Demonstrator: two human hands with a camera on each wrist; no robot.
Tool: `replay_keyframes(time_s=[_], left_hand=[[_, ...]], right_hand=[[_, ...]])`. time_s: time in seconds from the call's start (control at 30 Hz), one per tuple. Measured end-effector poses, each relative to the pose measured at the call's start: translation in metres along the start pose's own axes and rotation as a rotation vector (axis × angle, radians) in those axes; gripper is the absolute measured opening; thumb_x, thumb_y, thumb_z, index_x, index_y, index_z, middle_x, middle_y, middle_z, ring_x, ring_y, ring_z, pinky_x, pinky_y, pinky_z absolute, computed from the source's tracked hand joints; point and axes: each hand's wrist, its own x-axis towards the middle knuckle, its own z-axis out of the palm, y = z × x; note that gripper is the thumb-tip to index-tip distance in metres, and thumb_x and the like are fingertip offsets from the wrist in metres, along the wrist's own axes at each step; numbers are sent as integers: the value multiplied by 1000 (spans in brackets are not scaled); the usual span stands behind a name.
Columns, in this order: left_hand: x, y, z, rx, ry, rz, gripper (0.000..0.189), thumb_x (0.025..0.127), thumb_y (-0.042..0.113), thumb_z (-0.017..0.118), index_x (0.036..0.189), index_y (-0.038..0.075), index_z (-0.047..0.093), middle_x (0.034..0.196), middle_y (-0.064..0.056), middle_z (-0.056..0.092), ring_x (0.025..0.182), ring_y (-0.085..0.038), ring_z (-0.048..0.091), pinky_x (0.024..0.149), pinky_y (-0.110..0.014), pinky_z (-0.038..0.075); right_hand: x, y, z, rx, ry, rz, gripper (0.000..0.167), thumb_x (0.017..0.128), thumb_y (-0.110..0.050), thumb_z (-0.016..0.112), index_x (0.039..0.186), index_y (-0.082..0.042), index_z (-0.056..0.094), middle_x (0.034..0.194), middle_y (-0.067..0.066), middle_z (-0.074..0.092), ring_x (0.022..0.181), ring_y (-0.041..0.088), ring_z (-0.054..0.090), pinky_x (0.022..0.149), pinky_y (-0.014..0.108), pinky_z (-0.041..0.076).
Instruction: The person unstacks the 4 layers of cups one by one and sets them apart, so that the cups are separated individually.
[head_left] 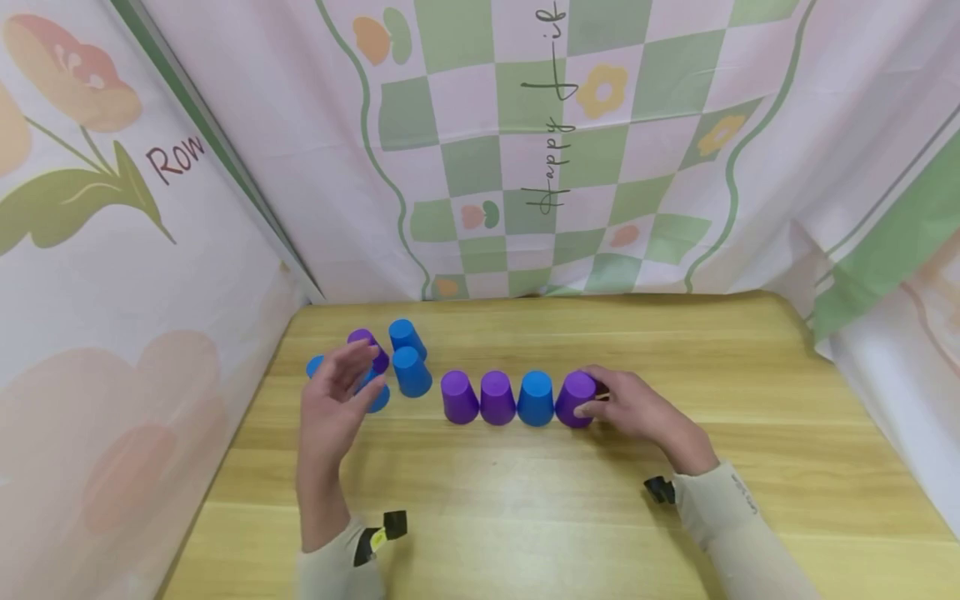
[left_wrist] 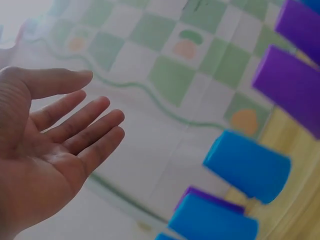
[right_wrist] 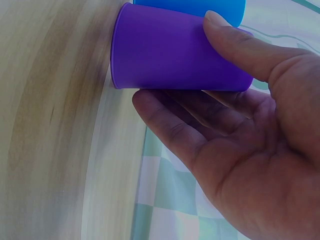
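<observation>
Four upside-down cups stand in a row on the table: a purple cup (head_left: 459, 398) at the left end, a second purple cup (head_left: 497, 398), a blue cup (head_left: 536, 398), and a purple cup (head_left: 574, 400) at the right end. My right hand (head_left: 633, 406) holds that right-end cup from its right side, thumb on the near wall and fingers along its far side. In the right wrist view its rim is down at the wood. My left hand (head_left: 333, 400) is raised over the left group of cups, fingers loosely extended, palm bare in the left wrist view.
Behind and under my left hand are more upturned cups: a blue cup (head_left: 412, 372), another blue cup (head_left: 406, 337) behind it, a purple cup (head_left: 381, 361) and partly hidden blue ones. Patterned curtains (head_left: 525, 167) hang along the back edge of the wooden table (head_left: 487, 517).
</observation>
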Motion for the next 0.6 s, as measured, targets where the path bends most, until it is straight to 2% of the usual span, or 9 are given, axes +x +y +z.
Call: replay_keyframes(time_s=[0.1,0.2,0.27,0.43,0.5,0.6], left_hand=[[2,-5,15,2,-76,-21,50,92,-8,75,140,-1,60,138,-23,65,128,-19,66,112,-30,51],[3,-12,29,16,-154,-35,52,94,-2,76,143,4,59,144,-18,64,137,-29,60,116,-38,48],[3,-16,38,40,-192,-49,54,95,1,76,145,8,58,147,-14,62,142,-31,56,119,-41,45],[3,-25,52,94,-212,-74,58,95,8,78,149,14,56,152,-10,59,147,-31,50,122,-49,41],[4,-29,57,95,-217,-86,61,95,9,79,150,14,54,154,-10,57,149,-35,47,123,-53,39],[5,-35,62,93,-230,-149,67,94,11,80,154,19,50,158,-7,53,153,-37,41,123,-57,37]], right_hand=[[0,0,0,0,-1,5,40,100,-18,73,136,-4,62,122,14,73,116,35,70,93,47,62],[1,0,0,4,-4,6,41,100,-19,73,136,-4,61,123,15,73,117,35,70,93,48,62],[1,0,0,7,-5,6,40,100,-18,73,136,-4,62,123,15,73,117,35,69,94,48,62],[1,0,0,5,-4,-2,39,99,-17,73,135,-4,62,122,15,73,117,36,69,94,48,62],[1,0,0,4,-3,-1,39,100,-16,73,135,-4,62,122,15,73,117,36,70,93,48,62],[1,0,0,6,-3,4,40,100,-16,73,136,-4,61,122,15,73,117,36,69,93,47,62]])
